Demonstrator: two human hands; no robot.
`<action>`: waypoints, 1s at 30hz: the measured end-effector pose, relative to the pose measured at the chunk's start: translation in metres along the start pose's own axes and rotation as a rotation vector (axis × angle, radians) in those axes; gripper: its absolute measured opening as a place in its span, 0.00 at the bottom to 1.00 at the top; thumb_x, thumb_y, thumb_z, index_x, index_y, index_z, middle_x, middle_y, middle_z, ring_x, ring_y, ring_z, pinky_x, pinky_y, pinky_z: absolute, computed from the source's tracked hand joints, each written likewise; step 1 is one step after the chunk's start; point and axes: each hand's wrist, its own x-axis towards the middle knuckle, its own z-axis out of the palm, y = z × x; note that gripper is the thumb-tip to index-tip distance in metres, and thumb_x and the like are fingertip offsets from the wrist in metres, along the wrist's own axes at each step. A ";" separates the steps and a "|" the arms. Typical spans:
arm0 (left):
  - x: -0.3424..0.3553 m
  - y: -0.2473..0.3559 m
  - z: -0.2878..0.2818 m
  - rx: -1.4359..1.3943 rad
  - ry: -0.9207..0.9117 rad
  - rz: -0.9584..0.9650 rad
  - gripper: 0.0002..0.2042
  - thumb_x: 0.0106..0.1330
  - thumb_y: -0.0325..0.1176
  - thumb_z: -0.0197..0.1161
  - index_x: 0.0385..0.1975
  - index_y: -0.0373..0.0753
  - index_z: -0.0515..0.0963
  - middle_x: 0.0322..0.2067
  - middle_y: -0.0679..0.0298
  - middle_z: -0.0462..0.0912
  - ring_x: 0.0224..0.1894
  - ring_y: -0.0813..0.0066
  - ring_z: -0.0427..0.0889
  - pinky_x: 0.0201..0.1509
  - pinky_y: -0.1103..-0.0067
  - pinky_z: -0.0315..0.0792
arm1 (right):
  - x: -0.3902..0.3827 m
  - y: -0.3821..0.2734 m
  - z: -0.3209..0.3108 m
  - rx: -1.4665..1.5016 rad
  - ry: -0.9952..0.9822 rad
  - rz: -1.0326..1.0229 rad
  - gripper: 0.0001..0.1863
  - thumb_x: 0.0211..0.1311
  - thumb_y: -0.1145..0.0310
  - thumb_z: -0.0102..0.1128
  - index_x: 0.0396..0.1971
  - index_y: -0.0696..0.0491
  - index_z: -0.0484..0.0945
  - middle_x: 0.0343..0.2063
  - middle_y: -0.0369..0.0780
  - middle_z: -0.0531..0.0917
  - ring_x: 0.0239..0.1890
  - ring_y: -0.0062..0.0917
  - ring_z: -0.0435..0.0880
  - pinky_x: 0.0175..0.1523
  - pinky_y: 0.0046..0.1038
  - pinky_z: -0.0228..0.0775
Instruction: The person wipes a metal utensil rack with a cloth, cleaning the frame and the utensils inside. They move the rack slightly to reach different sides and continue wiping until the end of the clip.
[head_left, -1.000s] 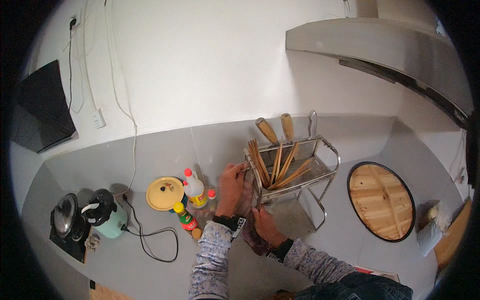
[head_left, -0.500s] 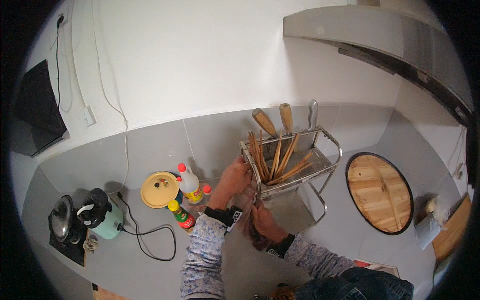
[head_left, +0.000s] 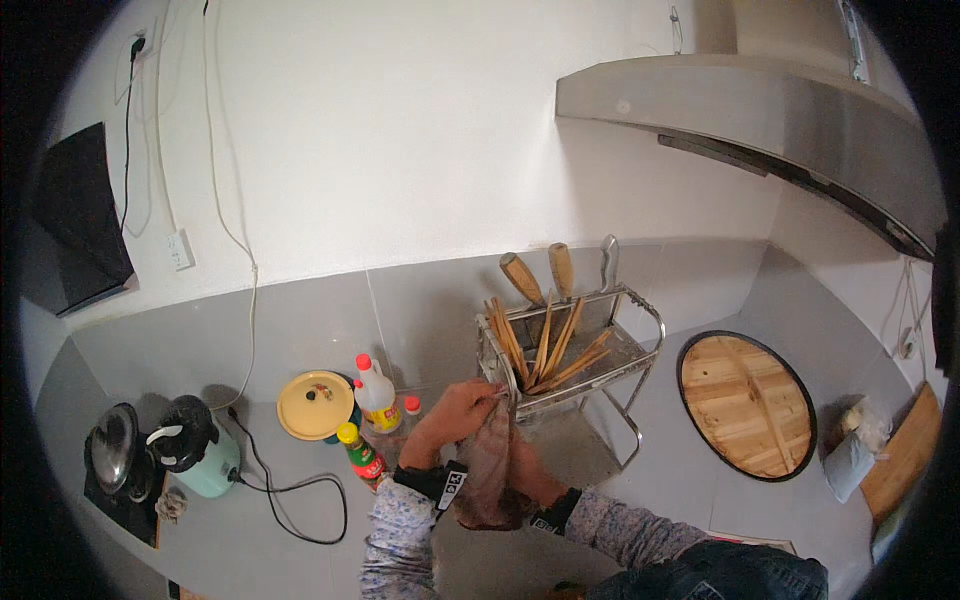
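A metal kitchen rack stands on the grey counter, holding several wooden chopsticks. Two wooden-handled tools and a grey-handled knife stand upright along its back. At the rack's left end, my left hand pinches the top of a thin brownish cloth, which hangs down from the fingers beside the rack frame. My right hand is behind the cloth, next to the rack's front left leg; its fingers are hidden by the cloth.
Left of my hands are a white red-capped bottle, a green yellow-capped bottle and a yellow-lidded pot. Farther left sit a mint-green electric pot and its black cord. A round wooden lid lies right, below the range hood.
The view has tilted upward. The cloth now hangs spread out below my left hand, and it covers the fingers of my right hand, which showed in part before.
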 end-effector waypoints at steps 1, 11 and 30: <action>0.004 -0.003 0.001 0.057 0.048 0.020 0.11 0.61 0.25 0.53 0.39 0.34 0.80 0.32 0.45 0.78 0.34 0.45 0.78 0.37 0.63 0.72 | -0.001 -0.005 0.001 -0.003 0.044 -0.010 0.24 0.71 0.62 0.45 0.62 0.55 0.59 0.50 0.51 0.77 0.48 0.44 0.80 0.50 0.38 0.72; 0.030 -0.040 0.015 0.445 0.233 -0.090 0.09 0.60 0.25 0.54 0.39 0.36 0.77 0.32 0.48 0.74 0.33 0.43 0.77 0.35 0.59 0.73 | -0.008 0.004 0.001 -0.284 -0.043 0.263 0.19 0.71 0.68 0.43 0.49 0.71 0.61 0.23 0.54 0.77 0.24 0.44 0.77 0.27 0.44 0.66; 0.032 0.004 -0.022 0.169 -0.447 -0.027 0.08 0.58 0.23 0.54 0.35 0.32 0.77 0.36 0.49 0.79 0.40 0.50 0.78 0.42 0.65 0.72 | -0.014 0.010 0.007 -0.305 0.013 0.086 0.17 0.67 0.71 0.48 0.48 0.65 0.59 0.25 0.52 0.77 0.25 0.48 0.77 0.27 0.43 0.67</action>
